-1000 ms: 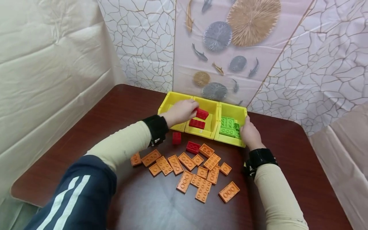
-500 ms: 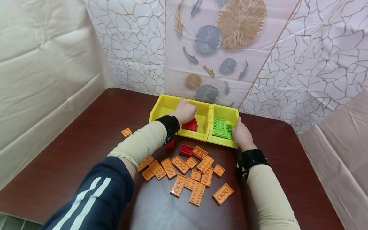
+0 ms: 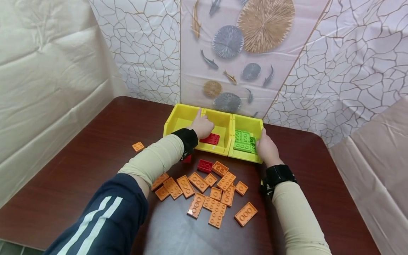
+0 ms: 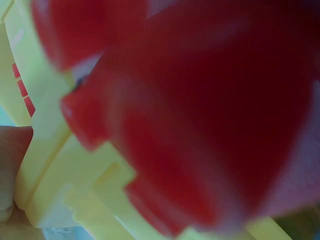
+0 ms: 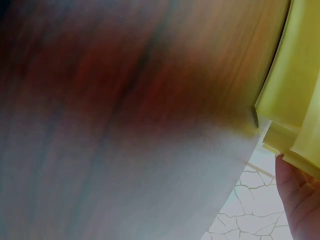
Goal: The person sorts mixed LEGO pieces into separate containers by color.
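Three yellow bins stand side by side. My left hand (image 3: pixel 202 128) grips the wall between the left bin (image 3: pixel 178 122) and the middle bin (image 3: pixel 225 136), a finger or thumb pointing up over it. Right beside it, red bricks (image 3: pixel 212 139) lie on the middle bin's floor. In the left wrist view, a blurred red brick (image 4: pixel 200 115) fills most of the picture, and fingers (image 4: pixel 12 155) show at the yellow edge. My right hand (image 3: pixel 267 148) holds the outer wall of the right bin (image 3: pixel 251 124), which contains green bricks (image 3: pixel 243 146). Its fingertips (image 5: pixel 287 175) show at the bin's edge.
On the table before the bins lie a red brick (image 3: pixel 205 165) and many orange bricks (image 3: pixel 214 203). Another red brick (image 3: pixel 187 159) is partly hidden by the left wrist. One orange brick (image 3: pixel 138 146) lies apart, left of the left arm. A patterned cloth (image 3: pixel 227 63) hangs behind the bins.
A second ago my left hand held a red brick over the middle bin; now it is at the bins' dividing wall, the brick out of its fingers. My right hand stays on the right bin.
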A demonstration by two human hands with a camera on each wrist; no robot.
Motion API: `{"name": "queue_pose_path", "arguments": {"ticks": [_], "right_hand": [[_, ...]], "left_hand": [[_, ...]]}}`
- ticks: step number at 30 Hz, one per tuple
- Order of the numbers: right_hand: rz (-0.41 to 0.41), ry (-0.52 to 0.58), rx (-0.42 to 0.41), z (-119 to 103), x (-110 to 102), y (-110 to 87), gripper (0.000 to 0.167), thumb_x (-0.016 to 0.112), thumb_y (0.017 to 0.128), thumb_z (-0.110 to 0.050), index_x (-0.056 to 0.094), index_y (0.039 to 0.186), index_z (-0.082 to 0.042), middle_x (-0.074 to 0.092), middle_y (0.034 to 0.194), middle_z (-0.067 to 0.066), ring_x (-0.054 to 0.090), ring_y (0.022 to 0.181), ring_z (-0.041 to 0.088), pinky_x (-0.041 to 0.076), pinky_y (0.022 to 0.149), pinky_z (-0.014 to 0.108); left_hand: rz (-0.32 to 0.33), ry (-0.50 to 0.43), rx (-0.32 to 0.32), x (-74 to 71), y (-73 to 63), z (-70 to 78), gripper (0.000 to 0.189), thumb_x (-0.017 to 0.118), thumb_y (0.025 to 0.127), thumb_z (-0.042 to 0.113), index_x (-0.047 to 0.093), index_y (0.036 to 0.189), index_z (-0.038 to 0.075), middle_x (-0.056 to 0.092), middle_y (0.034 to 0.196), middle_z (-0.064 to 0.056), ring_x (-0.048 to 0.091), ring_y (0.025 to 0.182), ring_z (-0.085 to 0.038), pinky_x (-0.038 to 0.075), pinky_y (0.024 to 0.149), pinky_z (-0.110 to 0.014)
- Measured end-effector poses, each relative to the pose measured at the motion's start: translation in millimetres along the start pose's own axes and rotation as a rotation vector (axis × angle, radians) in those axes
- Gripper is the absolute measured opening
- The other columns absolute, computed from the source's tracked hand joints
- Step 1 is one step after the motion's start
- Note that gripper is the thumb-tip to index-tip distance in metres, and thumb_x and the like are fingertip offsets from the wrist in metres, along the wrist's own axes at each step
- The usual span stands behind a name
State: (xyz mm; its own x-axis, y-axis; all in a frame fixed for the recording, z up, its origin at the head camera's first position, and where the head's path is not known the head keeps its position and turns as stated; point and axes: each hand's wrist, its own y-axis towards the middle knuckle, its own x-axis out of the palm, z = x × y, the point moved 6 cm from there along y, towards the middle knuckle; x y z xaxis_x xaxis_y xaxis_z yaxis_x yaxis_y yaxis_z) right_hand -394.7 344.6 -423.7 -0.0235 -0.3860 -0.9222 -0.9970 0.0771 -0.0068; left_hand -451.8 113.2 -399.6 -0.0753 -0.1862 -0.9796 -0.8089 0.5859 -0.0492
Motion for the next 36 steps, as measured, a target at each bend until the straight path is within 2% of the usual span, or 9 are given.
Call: {"name": "queue_pose_path", "arguments": {"ticks": [9, 12, 15, 17, 20, 24, 28, 31, 36], "right_hand": [[0.006, 0.003, 0.008, -1, 1, 0.4, 0.062, 0.03, 0.098, -0.011, -0.005, 0.147, 0.0, 0.039, 0.132, 0.029, 0.049, 0.104, 0.037, 0.041, 0.084, 0.049], [0.003, 0.012, 0.009, -2, 2, 0.2, 0.062, 0.03, 0.098, -0.012, -0.006, 0.147, -0.001, 0.039, 0.133, 0.029, 0.05, 0.103, 0.036, 0.041, 0.082, 0.048], [0.001, 0.008, 0.009, -3, 1, -0.3, 0.062, 0.03, 0.098, -0.011, -0.007, 0.147, -0.001, 0.04, 0.133, 0.029, 0.05, 0.101, 0.036, 0.041, 0.081, 0.048], [-0.001, 0.003, 0.009, -3, 1, -0.9, 0.062, 0.031, 0.098, -0.011, -0.007, 0.147, -0.001, 0.041, 0.13, 0.03, 0.05, 0.097, 0.036, 0.041, 0.079, 0.047], [-0.007, -0.003, 0.011, -3, 0, -1.3, 0.062, 0.03, 0.098, -0.011, -0.007, 0.147, 0.0, 0.042, 0.128, 0.031, 0.05, 0.095, 0.036, 0.041, 0.077, 0.047], [-0.01, -0.003, 0.013, -5, -2, -1.3, 0.062, 0.029, 0.098, -0.011, -0.007, 0.146, 0.001, 0.04, 0.131, 0.031, 0.049, 0.099, 0.036, 0.041, 0.079, 0.048], [-0.006, -0.011, 0.011, -5, -3, -1.0, 0.061, 0.029, 0.097, -0.01, -0.007, 0.146, 0.002, 0.041, 0.129, 0.032, 0.05, 0.098, 0.037, 0.042, 0.078, 0.048], [0.002, -0.022, 0.006, -4, -3, -1.3, 0.062, 0.029, 0.097, -0.01, -0.006, 0.146, 0.002, 0.043, 0.125, 0.033, 0.051, 0.093, 0.036, 0.042, 0.074, 0.047], [0.008, -0.031, -0.01, -7, 0, -2.6, 0.061, 0.029, 0.097, -0.01, -0.005, 0.146, 0.003, 0.045, 0.12, 0.034, 0.051, 0.086, 0.036, 0.041, 0.067, 0.044]], "left_hand": [[-0.024, 0.037, 0.016, 3.1, -2.1, -0.6, 0.029, 0.043, 0.096, 0.009, 0.071, 0.098, 0.02, 0.067, 0.103, 0.002, 0.047, 0.113, -0.023, 0.0, 0.106, -0.058], [0.003, 0.056, 0.029, 0.6, -6.0, -1.9, 0.029, 0.043, 0.097, 0.01, 0.07, 0.101, 0.019, 0.066, 0.107, 0.0, 0.048, 0.112, -0.024, 0.002, 0.107, -0.058], [0.061, 0.03, 0.049, -7.0, -15.0, -2.6, 0.028, 0.042, 0.097, 0.012, 0.069, 0.103, 0.018, 0.063, 0.108, -0.002, 0.05, 0.11, -0.025, 0.003, 0.107, -0.057], [0.111, 0.005, 0.074, -13.2, -25.1, -2.8, 0.026, 0.043, 0.097, 0.014, 0.068, 0.103, 0.017, 0.061, 0.106, -0.003, 0.051, 0.108, -0.025, 0.007, 0.107, -0.056], [0.18, -0.029, 0.14, -21.2, -46.4, -2.4, 0.021, 0.047, 0.096, 0.016, 0.067, 0.101, 0.015, 0.061, 0.101, -0.002, 0.053, 0.103, -0.023, 0.019, 0.106, -0.051], [0.258, -0.057, 0.257, -24.1, -80.8, -5.9, 0.017, 0.054, 0.091, 0.014, 0.067, 0.102, 0.011, 0.06, 0.102, -0.004, 0.055, 0.097, -0.021, 0.038, 0.093, -0.039], [0.32, -0.107, 0.356, -23.2, -111.5, -10.3, 0.015, 0.058, 0.087, 0.01, 0.068, 0.099, 0.009, 0.059, 0.099, -0.006, 0.055, 0.09, -0.02, 0.045, 0.081, -0.033], [0.295, -0.124, 0.395, -16.2, -126.7, -11.5, 0.016, 0.06, 0.086, 0.013, 0.067, 0.1, 0.01, 0.058, 0.093, -0.004, 0.054, 0.084, -0.02, 0.046, 0.078, -0.033], [0.143, -0.12, 0.372, 6.8, -139.0, -14.2, 0.025, 0.062, 0.087, 0.024, 0.062, 0.109, 0.011, 0.058, 0.093, -0.002, 0.053, 0.083, -0.018, 0.045, 0.079, -0.034]]}}
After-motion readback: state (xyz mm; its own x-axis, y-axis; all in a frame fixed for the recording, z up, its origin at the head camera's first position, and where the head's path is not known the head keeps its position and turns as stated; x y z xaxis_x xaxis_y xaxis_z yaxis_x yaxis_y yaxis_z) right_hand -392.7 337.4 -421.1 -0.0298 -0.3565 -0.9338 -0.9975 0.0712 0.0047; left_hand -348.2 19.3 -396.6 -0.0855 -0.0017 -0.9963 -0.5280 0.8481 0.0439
